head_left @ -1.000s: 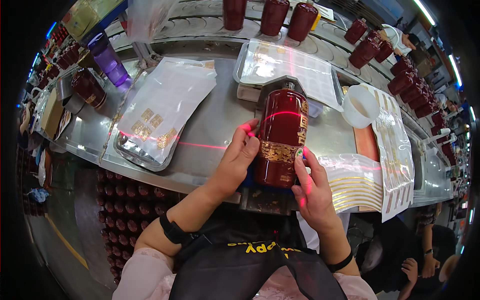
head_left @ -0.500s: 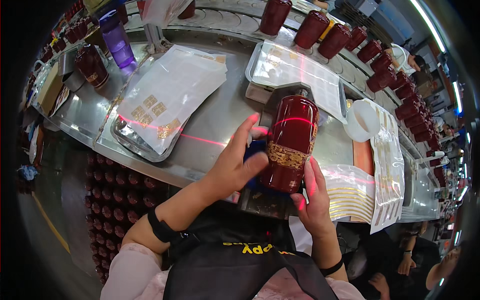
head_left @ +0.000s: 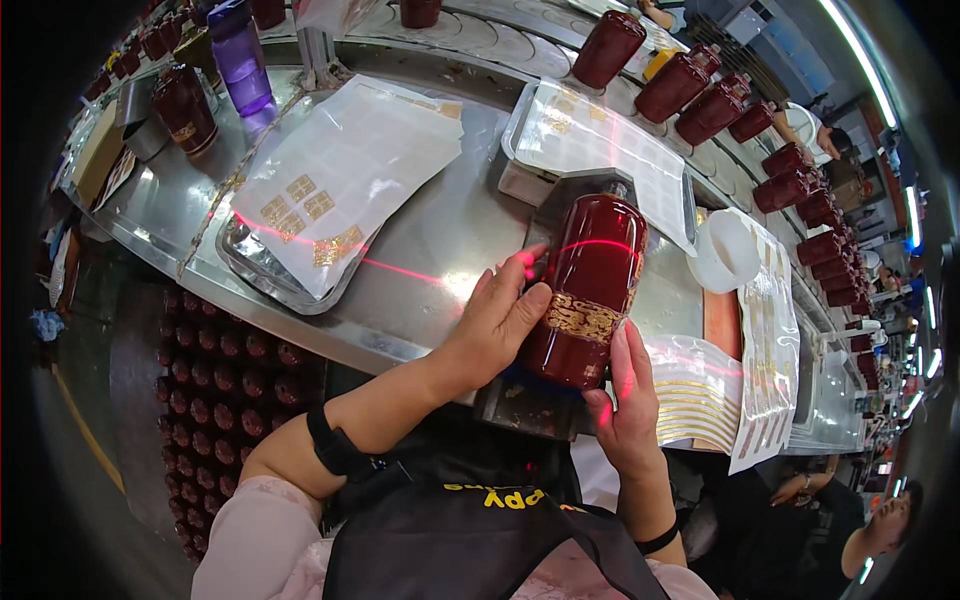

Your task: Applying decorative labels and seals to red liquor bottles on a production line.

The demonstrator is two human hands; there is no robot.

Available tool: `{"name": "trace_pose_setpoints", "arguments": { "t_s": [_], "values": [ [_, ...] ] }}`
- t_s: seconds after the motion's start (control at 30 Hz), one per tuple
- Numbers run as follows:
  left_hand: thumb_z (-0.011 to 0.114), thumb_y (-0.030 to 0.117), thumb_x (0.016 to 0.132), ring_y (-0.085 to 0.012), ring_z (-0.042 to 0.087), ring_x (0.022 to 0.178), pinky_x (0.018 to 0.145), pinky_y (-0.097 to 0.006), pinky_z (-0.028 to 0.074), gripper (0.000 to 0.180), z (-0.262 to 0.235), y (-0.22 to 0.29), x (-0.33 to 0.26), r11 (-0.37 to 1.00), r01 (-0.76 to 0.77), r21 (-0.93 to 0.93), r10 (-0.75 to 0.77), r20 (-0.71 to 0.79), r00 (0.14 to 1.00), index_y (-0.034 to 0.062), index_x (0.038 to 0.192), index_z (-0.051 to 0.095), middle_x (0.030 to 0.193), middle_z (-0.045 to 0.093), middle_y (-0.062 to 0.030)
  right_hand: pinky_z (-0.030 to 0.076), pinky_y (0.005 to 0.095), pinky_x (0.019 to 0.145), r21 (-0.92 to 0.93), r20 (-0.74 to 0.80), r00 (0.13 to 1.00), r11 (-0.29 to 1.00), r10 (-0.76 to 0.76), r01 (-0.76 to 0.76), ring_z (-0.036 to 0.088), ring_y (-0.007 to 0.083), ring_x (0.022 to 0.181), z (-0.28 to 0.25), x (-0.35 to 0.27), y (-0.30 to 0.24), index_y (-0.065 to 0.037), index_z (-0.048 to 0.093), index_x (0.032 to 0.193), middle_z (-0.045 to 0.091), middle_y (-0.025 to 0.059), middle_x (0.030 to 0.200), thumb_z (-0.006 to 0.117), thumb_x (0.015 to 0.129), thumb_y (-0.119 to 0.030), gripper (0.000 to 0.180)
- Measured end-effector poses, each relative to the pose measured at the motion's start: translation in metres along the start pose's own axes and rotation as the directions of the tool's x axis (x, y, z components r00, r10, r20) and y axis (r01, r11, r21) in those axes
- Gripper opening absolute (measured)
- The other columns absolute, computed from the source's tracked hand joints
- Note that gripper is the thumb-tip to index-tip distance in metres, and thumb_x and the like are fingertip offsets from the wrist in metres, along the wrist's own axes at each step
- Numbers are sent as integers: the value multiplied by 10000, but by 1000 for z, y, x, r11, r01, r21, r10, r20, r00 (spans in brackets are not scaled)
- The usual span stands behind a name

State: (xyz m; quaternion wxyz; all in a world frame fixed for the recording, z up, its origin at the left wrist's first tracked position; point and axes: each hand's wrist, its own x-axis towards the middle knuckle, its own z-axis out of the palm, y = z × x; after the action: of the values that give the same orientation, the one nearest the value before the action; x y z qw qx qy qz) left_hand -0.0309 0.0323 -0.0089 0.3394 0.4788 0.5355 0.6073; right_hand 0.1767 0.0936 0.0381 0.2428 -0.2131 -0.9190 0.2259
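Observation:
A glossy dark red bottle (head_left: pixel 598 255) leans back in a dark cradle (head_left: pixel 522 412), its neck pointing away from me. Around its lower part runs a gold patterned band (head_left: pixel 582 318). My left hand (head_left: pixel 497 315) lies against the bottle's left side, thumb near the band and fingers partly hidden along the flank. With thumb and fingers, my right hand (head_left: pixel 630 405) grips the lower right side. A red laser line crosses the bottle's upper body.
At left, a sheet of gold stickers (head_left: pixel 345 170) lies on a metal tray (head_left: pixel 290 295); another sheet (head_left: pixel 600 135) lies behind the cradle. Gold strips (head_left: pixel 695 400) and a white tape roll (head_left: pixel 722 250) are at right. Red bottles (head_left: pixel 680 88) line the conveyor. A co-worker (head_left: pixel 855 530) sits at lower right.
My left hand has come in from beside the bottle to its side, its spread fingers drawing together. Bottles on the conveyor have shifted rightward. The view has moved slightly.

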Motion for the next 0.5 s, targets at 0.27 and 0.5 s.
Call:
{"name": "trace_pose_setpoints", "arguments": {
  "t_s": [0.27,0.5],
  "values": [
    [436,399,1014,-346,464,1175,1020,-422,340,555,5,-4,0,999,18,-48,-22,-76,997,-8,1386,369,1287,496,-222,401,437,1044,11,-20,1000,1000,3,-3,448,425,1276,1,1,-2,20,428,1393,379,288,1421,744,707,52,756],
    [443,411,999,-370,431,1250,1098,-476,225,583,10,36,-13,947,-211,241,245,-121,962,-12,1396,378,1329,504,-207,396,435,1044,-15,-17,999,999,30,-30,436,417,1285,2,-2,2,19,431,1391,364,285,1436,750,701,39,760]
  ]
}}
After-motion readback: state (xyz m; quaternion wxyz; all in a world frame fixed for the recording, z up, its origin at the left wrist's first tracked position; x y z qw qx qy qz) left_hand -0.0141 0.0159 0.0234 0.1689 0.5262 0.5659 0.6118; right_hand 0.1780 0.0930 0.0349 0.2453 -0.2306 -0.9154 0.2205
